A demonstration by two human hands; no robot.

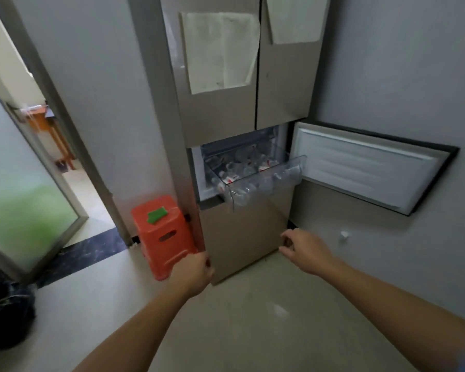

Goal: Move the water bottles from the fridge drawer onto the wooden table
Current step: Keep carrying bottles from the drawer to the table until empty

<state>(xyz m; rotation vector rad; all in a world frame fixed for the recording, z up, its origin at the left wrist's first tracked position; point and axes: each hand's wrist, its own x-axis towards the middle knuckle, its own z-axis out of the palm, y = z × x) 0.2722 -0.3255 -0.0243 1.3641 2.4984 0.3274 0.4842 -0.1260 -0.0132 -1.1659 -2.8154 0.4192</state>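
At my ten o'clock sits an orange-red stool (163, 234) with a green patch (156, 215) on top. My fridge (220, 122) is beige-grey with off-white papers (220, 52); the clear bottles (236, 170) carry red-and-white labels. A dark blue speckled threshold strip (91, 248) crosses the cream floor (253, 318).

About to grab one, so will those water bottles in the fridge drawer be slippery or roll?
The water bottles lie on their sides in the clear drawer, so they would probably roll. Smooth plastic, likely chilled, may feel slick. Both hands are empty.
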